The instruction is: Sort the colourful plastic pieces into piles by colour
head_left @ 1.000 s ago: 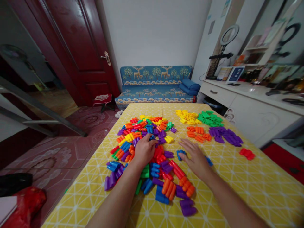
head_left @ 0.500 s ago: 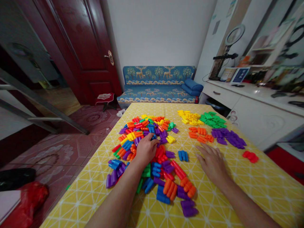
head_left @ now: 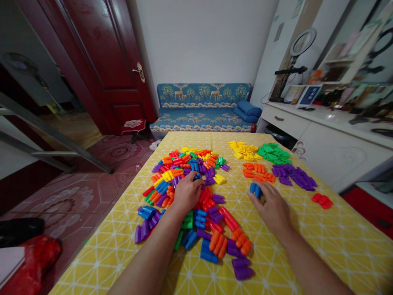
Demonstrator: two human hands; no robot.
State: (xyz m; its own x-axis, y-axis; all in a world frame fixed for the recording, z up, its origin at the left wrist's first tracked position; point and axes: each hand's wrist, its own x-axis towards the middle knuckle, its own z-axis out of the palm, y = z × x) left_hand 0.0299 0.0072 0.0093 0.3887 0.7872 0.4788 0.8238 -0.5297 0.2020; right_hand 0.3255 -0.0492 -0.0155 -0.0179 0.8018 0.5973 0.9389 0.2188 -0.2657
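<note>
My left hand [head_left: 187,191] is over the mixed pile of coloured plastic building blocks [head_left: 167,176], its fingers closed on a blue block [head_left: 197,176] that is partly hidden by them. To the right of the pile, my right hand [head_left: 272,207] grips another blue block [head_left: 255,190] between thumb and fingers, just in front of the orange blocks [head_left: 259,172]. Loose purple [head_left: 242,268], orange and blue blocks lie at the near end of the pile.
Sorted groups of yellow blocks [head_left: 244,150], green blocks [head_left: 274,153], purple blocks [head_left: 294,176] and red blocks [head_left: 322,200] lie on the right of the yellow tablecloth [head_left: 291,262]. Beyond the table stands a blue patterned sofa [head_left: 199,116]; a white dresser [head_left: 331,143] is at the right.
The blue block that lay alone right of the pile is now in my right hand, farther right. My left hand has stayed at nearly the same place, on the blue block.
</note>
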